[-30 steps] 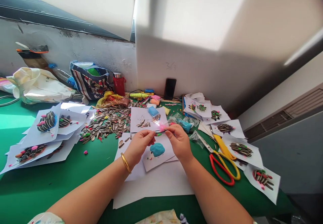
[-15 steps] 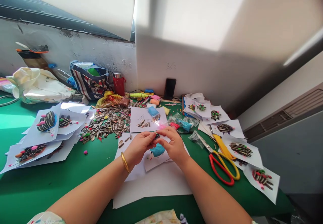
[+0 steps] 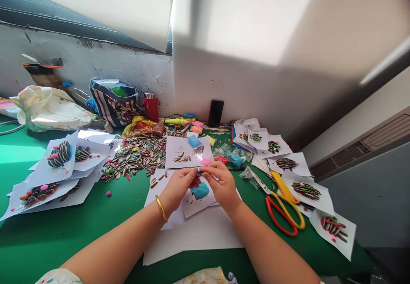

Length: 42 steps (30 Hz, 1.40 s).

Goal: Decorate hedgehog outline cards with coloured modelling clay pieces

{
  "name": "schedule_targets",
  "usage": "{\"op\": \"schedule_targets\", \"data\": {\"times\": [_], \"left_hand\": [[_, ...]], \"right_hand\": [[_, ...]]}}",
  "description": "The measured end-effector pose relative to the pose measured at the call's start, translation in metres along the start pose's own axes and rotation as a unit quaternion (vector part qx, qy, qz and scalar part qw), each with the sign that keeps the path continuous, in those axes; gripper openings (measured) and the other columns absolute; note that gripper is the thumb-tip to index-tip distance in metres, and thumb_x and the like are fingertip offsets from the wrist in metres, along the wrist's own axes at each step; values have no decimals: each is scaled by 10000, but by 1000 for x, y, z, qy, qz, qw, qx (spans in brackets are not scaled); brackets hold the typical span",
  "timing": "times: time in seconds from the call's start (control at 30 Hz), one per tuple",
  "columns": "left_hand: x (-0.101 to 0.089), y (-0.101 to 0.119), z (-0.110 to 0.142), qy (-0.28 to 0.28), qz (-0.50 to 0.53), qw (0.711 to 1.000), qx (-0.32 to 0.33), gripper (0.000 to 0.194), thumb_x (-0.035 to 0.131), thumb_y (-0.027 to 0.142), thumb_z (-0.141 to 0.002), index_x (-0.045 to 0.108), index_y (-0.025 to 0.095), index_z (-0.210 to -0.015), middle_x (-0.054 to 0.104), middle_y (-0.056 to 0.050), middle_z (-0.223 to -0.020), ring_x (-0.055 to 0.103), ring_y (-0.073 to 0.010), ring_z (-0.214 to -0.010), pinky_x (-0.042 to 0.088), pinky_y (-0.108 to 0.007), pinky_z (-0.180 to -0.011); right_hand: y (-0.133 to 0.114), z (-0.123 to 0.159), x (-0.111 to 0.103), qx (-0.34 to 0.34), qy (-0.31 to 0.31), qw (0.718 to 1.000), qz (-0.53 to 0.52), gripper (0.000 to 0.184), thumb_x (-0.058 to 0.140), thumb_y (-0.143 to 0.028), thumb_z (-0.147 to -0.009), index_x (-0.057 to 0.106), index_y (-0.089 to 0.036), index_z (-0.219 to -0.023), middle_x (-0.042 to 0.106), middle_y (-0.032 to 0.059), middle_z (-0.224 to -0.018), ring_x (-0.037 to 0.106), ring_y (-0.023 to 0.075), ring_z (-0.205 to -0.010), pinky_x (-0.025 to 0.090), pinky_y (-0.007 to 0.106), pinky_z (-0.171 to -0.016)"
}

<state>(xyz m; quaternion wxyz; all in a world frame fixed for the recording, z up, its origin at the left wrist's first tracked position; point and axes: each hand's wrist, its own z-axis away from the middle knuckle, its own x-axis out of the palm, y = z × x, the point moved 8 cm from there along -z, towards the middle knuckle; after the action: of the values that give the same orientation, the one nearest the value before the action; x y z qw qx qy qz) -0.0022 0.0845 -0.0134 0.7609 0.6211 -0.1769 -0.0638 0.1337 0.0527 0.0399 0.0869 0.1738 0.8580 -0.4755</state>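
My left hand (image 3: pixel 178 188) and my right hand (image 3: pixel 221 185) meet above the table, their fingertips pinching a small dark seed (image 3: pixel 199 172) between them. It looks like a sunflower seed, but my fingers hide most of it. Just below my hands, a blue clay lump (image 3: pixel 200 191) sits on a sheet of white paper (image 3: pixel 198 207). A wisp of pink clay (image 3: pixel 206 160) lies just beyond my right fingertips. Behind it, a drawn-on paper (image 3: pixel 181 145) holds a few seeds and a blue clay block (image 3: pixel 194 142).
A large heap of striped sunflower seeds (image 3: pixel 134 156) lies to the left on the green table (image 3: pixel 64 241). Seed-and-clay pictures on paper (image 3: pixel 59 158) spread along both sides. Red-handled scissors (image 3: pixel 282 220) and a yellow utility knife (image 3: pixel 282 187) lie at the right. Clear plastic bags (image 3: pixel 232 158) lie beyond my right hand.
My hands have come closer together, and their fingertips now meet on the small seed above the blue clay. The papers and tools stay where they were.
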Motion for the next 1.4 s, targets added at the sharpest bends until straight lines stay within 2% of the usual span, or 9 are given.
{"op": "schedule_targets", "data": {"times": [0.2,0.3,0.4,0.5,0.7,0.83,0.93,1.13,1.4], "left_hand": [[12,-3,3,-54,55,997,-8,443,712,571,-749,705,130,-797,648,-55,-742,562,-142,-680,447,-270,-657],[2,-1,-1,-20,61,998,-12,391,798,493,-683,720,133,-814,642,-41,-742,553,-129,-675,450,-263,-669],[-11,3,-4,34,76,996,-17,387,817,488,-650,724,139,-790,618,-20,-684,541,-119,-648,446,-251,-651],[-13,4,-3,47,96,994,-22,397,827,493,-626,721,140,-774,612,-15,-668,542,-116,-647,449,-246,-658],[-3,-5,1,29,88,995,-44,428,796,521,-658,725,126,-805,603,-20,-659,535,-120,-645,428,-234,-634],[-3,-11,0,20,76,995,-53,418,771,524,-691,722,127,-811,613,-24,-677,545,-126,-659,438,-236,-653],[-6,-14,-2,25,78,994,-65,421,770,528,-691,723,127,-808,615,-26,-677,543,-127,-660,438,-234,-652],[-8,-18,-3,28,111,990,-81,422,783,524,-682,719,128,-815,603,-18,-669,529,-118,-645,430,-227,-645],[-8,-19,-4,31,118,989,-88,412,783,510,-692,709,123,-809,600,-19,-663,511,-115,-630,402,-220,-610]], "right_hand": [[1,4,16,-21,-56,997,46,258,558,-312,-937,720,-334,-1137,631,65,-1177,541,243,-1149,421,430,-1018],[1,3,13,-2,-50,998,25,290,532,-328,-945,686,-309,-1190,625,64,-1258,533,246,-1207,394,434,-1059],[11,-12,-2,71,-1,997,2,283,502,-393,-954,715,-248,-1070,704,65,-956,641,228,-943,495,394,-883],[32,-53,-20,121,16,992,20,316,476,-437,-947,700,-217,-987,649,18,-711,615,182,-673,503,325,-675],[127,-165,-61,220,116,959,136,285,500,-294,-882,604,-184,-1124,710,45,-979,658,168,-890,507,291,-803],[191,-200,-64,286,151,926,195,458,679,-307,-761,571,-156,-1180,676,105,-1142,637,216,-1057,477,333,-917],[216,-214,-57,315,170,904,234,667,756,-387,-704,508,-141,-1273,609,163,-1270,568,277,-1196,439,383,-994],[228,-236,-30,370,202,862,280,886,793,-533,-650,406,-165,-1357,528,222,-1341,491,377,-1264,453,513,-959],[226,-236,-17,387,237,828,329,884,721,-587,-706,324,-190,-1389,436,255,-1382,471,393,-1241,422,586,-916]]}}
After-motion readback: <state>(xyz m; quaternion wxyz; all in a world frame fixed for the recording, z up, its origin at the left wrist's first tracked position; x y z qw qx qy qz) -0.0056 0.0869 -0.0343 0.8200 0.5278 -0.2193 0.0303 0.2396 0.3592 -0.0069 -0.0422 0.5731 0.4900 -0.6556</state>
